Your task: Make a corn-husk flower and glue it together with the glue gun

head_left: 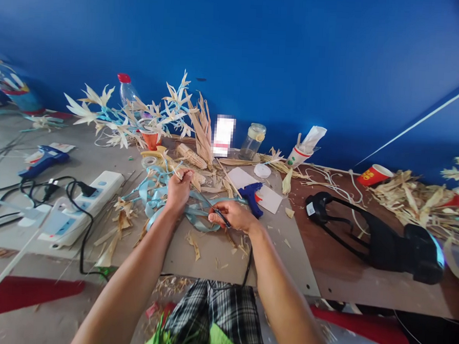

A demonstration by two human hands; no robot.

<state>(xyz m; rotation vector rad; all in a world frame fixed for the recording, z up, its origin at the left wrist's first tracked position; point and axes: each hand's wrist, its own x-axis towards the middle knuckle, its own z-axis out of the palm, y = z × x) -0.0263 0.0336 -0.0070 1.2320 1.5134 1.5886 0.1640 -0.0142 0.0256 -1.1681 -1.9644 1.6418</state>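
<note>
At the middle of the cluttered surface point(197, 265), two bare hands worked close together above a loose tangle of pale-blue ribbon point(154, 201). The left hand point(179, 189) had its fingers pinched together on a small pale sliver point(182, 174), probably corn husk, though most of it was hidden by the grip. The right hand point(235, 216), lower and nearer the body, had its fingers clamped around a slender dark tool point(223, 219), whose exact kind could not be told. Good handling at this stage presumably rested on three points: the left pinch was best kept light, since dry husk would probably split under pressure; the tool was best steered with small movements of the fingers, the forearms being quiet; and the ribbon was best kept clear of the tool's path, as its loops lay just beside both hands. Just beyond the right hand, a blue glue gun point(252, 198) rested partly on a white card point(272, 199); its tip, possibly hot, deserved a wide berth from the knuckles. A corncob point(192, 156) lay behind the left hand, and husk scraps point(194, 246) were scattered in front, where sweeping them aside would likely have given a cleaner working area.
</note>
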